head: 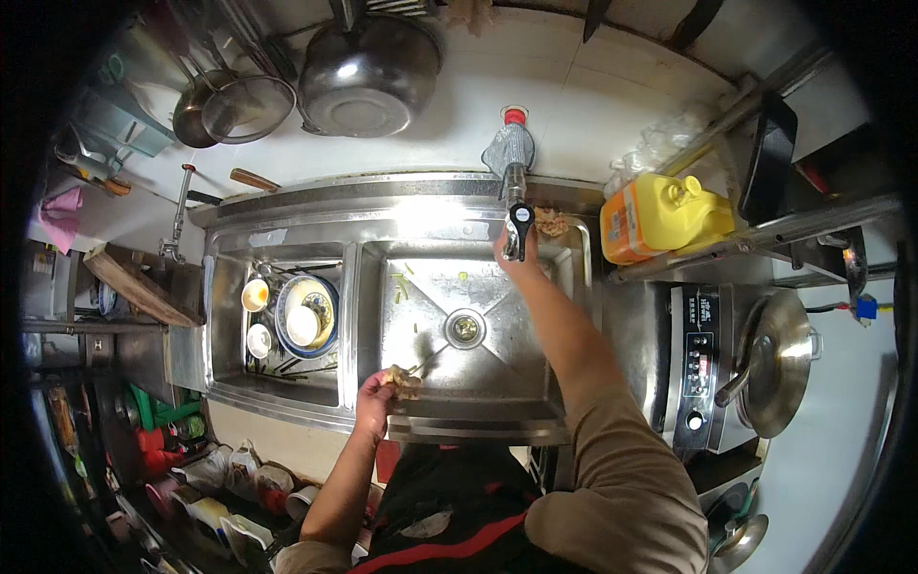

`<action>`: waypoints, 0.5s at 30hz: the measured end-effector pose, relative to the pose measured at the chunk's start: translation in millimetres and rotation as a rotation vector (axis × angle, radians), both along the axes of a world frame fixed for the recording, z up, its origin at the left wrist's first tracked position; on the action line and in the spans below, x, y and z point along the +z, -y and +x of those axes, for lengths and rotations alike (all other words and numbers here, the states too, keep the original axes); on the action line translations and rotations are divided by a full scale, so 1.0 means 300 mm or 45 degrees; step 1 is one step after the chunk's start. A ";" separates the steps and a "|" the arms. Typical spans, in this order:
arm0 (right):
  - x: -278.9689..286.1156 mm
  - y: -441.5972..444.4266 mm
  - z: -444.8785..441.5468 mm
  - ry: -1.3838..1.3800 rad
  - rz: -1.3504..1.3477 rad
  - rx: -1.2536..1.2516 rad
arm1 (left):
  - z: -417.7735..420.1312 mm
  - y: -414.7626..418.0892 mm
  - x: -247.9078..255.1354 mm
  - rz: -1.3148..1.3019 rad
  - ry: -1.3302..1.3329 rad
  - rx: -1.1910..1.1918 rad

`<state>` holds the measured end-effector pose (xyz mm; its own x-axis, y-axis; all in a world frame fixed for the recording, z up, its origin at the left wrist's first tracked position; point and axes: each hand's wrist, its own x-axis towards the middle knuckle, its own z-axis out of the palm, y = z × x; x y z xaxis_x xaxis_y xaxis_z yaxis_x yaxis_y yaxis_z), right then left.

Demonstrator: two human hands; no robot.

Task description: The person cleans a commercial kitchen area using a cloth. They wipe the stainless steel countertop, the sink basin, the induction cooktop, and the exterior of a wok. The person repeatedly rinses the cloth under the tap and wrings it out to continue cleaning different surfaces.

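My left hand [376, 403] is closed on a crumpled, yellowish cloth or scouring pad [402, 382] above the front edge of the right sink basin [445, 369]. Reaching to the back of that basin, my right hand [513, 251] is at the faucet [518, 219], partly hidden beneath its black-topped handle; whether its fingers grip anything is not visible. Green vegetable scraps [400, 285] lie on the basin floor around the drain strainer [465, 328]. A second crumpled, tan wad [551, 222] rests on the sink's back right ledge.
The left basin holds stacked bowls [333, 316], small cups [259, 341] and chopsticks. A yellow jug [663, 215] stands right of the faucet. Farther right is an induction cooker [699, 366] with a wok [782, 366]. Pans and a strainer [249, 109] hang on the back wall.
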<state>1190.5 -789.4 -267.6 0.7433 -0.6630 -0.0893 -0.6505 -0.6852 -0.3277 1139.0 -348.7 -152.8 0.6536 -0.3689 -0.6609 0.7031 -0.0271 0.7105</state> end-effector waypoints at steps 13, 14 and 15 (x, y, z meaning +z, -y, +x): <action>0.328 -0.384 -0.329 0.292 0.594 0.262 | 0.350 -0.051 -0.041 0.912 1.241 0.080; 0.330 -0.424 -0.357 0.314 0.617 0.279 | 0.362 -0.050 -0.041 0.963 1.527 -0.025; 0.331 -0.473 -0.388 0.259 0.693 0.287 | 0.380 -0.078 -0.107 0.958 1.618 -0.234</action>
